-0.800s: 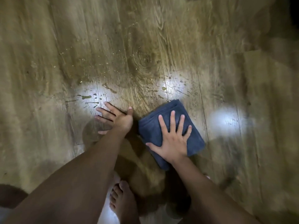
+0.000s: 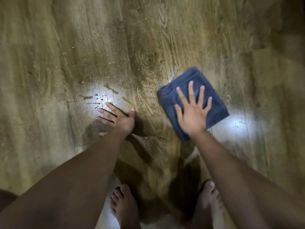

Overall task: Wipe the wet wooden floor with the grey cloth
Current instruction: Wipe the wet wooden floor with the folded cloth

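Note:
A folded grey-blue cloth (image 2: 217,96) lies flat on the wooden floor (image 2: 49,63) at centre right. My right hand (image 2: 192,111) presses on it with straight, spread fingers. To its left, my left hand (image 2: 118,119) rests flat on the bare floor, fingers spread, holding nothing. Water drops and short streaks (image 2: 99,98) glisten just beyond the left hand's fingertips. A scatter of fine droplets (image 2: 115,63) spreads across the planks farther out.
My two bare feet (image 2: 125,207) stand on the floor at the bottom of the view, below my arms. Bright light patches reflect off the planks near the left hand and to the right of the cloth.
My right hand has slid the cloth to the right and away from the left hand. The left hand stays planted in the same spot.

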`<action>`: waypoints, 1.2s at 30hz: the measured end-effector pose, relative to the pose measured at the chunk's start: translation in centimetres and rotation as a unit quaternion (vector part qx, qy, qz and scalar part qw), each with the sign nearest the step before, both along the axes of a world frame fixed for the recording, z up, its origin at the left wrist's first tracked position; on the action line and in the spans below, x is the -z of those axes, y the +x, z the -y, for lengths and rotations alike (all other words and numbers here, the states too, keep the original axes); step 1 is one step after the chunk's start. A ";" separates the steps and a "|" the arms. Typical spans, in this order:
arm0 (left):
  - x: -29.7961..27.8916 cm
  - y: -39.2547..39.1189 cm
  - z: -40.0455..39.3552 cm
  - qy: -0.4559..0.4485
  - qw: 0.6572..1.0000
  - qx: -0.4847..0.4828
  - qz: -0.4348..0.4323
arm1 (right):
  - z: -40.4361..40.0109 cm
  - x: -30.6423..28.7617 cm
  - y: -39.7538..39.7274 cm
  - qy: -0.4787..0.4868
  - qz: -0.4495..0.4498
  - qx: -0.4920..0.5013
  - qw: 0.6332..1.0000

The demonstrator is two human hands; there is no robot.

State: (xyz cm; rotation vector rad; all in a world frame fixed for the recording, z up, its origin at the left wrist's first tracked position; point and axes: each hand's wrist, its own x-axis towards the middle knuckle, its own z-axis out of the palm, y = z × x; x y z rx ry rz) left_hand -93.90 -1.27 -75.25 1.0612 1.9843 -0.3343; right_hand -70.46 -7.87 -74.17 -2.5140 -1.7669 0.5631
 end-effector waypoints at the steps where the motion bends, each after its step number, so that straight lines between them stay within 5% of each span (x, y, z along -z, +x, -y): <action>1: 0.1 -0.1 0.0 -0.001 1.000 -0.002 0.000 | 1.7 -0.1 -1.7 -0.010 0.002 -0.017 1.000; 6: 0.6 -0.3 0.0 0.004 1.000 -0.005 -0.009 | 8.0 0.0 -8.3 -0.048 0.019 -0.050 0.997; 17: 1.1 -0.4 -0.1 0.033 0.999 -0.012 -0.016 | 4.5 -0.9 -7.0 -0.060 0.027 -0.032 0.997; 24: 0.7 -0.1 0.0 0.011 1.000 -0.010 -0.023 | -4.8 -4.7 4.8 0.144 -0.064 0.254 0.954; 27: 0.4 -0.2 0.0 0.003 1.000 -0.003 -0.012 | -6.6 -5.3 7.1 0.126 -0.069 0.177 0.974; 31: 0.1 -0.2 0.0 0.001 1.000 0.003 0.005 | -4.1 -2.2 5.2 -0.070 -0.044 -0.044 0.996; 36: 0.1 -0.2 0.2 -0.001 1.000 0.017 -0.008 | -4.4 -0.2 5.2 -0.049 0.017 -0.025 0.998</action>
